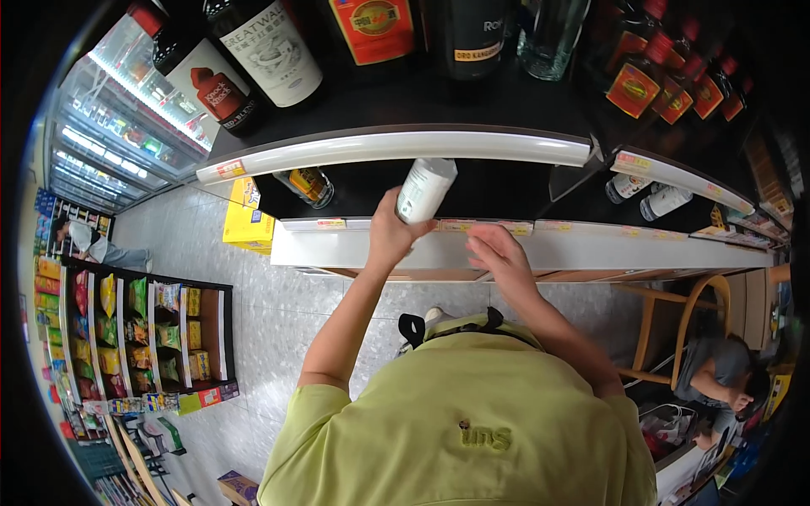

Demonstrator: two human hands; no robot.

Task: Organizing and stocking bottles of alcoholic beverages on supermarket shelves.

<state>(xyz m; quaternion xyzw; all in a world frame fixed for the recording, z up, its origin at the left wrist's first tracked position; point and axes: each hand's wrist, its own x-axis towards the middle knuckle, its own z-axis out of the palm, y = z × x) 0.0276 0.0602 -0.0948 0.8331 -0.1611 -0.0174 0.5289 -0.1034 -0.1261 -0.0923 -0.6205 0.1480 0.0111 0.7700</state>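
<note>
My left hand (pixel 395 229) is closed around a white bottle (pixel 426 191) that bears small print. The bottle is tilted and its upper end reaches to the white front strip (pixel 405 144) of the upper shelf. To the right of it my right hand (pixel 500 253) is raised with bent fingers and touches nothing that I can see; it is slightly blurred. Behind both hands runs the lower black shelf (pixel 493 190), whose front edge carries price tags. A bottle with an orange and black label (pixel 308 185) stands on that shelf at the left.
Wine bottles (pixel 272 57) and other liquor bottles line the upper shelf. White bottles (pixel 666 201) are in the lower right bay. A yellow carton (pixel 247 221) is on the floor at left, near a snack rack (pixel 226 329). A wooden chair (pixel 680 322) and a seated person (pixel 715 379) are at right.
</note>
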